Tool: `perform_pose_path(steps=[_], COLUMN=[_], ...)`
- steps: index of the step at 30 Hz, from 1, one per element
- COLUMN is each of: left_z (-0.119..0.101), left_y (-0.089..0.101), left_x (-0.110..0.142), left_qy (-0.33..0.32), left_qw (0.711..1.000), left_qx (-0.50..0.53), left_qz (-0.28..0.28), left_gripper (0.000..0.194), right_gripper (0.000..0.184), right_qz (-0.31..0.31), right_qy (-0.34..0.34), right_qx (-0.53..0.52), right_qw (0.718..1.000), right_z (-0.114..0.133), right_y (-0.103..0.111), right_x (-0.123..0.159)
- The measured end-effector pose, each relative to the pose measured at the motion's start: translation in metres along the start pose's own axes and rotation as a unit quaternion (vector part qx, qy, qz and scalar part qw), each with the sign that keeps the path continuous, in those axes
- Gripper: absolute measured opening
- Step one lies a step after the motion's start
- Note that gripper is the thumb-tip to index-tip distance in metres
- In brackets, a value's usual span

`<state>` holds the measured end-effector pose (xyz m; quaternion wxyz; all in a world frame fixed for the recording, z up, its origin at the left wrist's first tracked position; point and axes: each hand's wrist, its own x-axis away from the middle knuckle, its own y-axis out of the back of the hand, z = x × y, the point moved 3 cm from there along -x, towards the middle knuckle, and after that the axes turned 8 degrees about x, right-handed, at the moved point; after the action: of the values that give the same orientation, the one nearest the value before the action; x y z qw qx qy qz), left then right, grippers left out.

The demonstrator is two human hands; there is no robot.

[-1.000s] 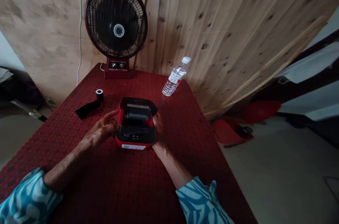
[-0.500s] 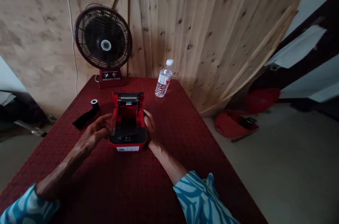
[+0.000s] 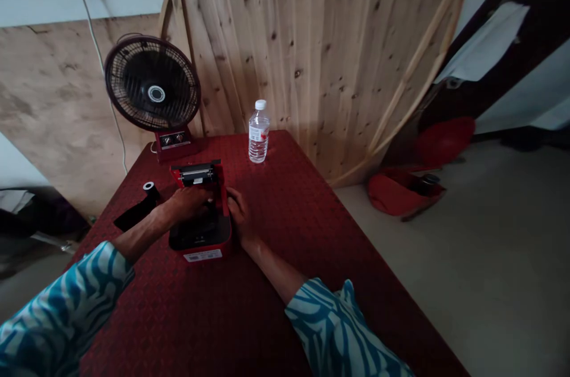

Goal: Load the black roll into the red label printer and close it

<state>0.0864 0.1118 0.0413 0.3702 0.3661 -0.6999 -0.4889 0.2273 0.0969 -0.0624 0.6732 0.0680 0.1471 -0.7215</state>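
Here, left fingers [image 3: 198,195] at open printer [image 3: 200,235].

Left hand [image 3: 189,202] palm down, right hand [image 3: 240,215] just beside it, fingers [image 3: 236,196] slightly bent.

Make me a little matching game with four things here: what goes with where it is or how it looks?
Things:
1. Left hand
2. Right hand
3. Plastic bottle
4. Small roll

Places or states:
A. Upright, white-capped
B. Partly unrolled
C. Over the inside of the open red-and-black device
D. At the device's right side

Pairs: 1-C, 2-D, 3-A, 4-B
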Motion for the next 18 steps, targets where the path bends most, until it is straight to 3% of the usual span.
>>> perform_pose_path(steps=[5,9,14,18], left_z=[0.000,-0.007,-0.006,0.024], left_y=[0.000,0.007,0.035,0.068], left_x=[0.003,0.018,0.064,0.091], left_qy=[-0.004,-0.031,-0.104,-0.033], left_qw=[1.000,0.999,0.982,0.959], left_qx=[-0.010,0.003,0.068,0.139], left_qz=[0.003,-0.029,-0.145,-0.245], left_gripper=[0.026,0.040,0.047,0.036], right_gripper=[0.034,0.035,0.035,0.035], right_qz=[0.003,0.008,0.006,0.002], right_qy=[-0.014,-0.016,-0.025,-0.046], right_qx=[0.002,-0.005,-0.009,-0.006], right_qw=[1.000,1.000,1.000,0.999], right_z=[0.005,0.004,0.003,-0.001], right_y=[0.001,0.001,0.002,0.002], right_x=[0.000,0.000,0.001,0.001])
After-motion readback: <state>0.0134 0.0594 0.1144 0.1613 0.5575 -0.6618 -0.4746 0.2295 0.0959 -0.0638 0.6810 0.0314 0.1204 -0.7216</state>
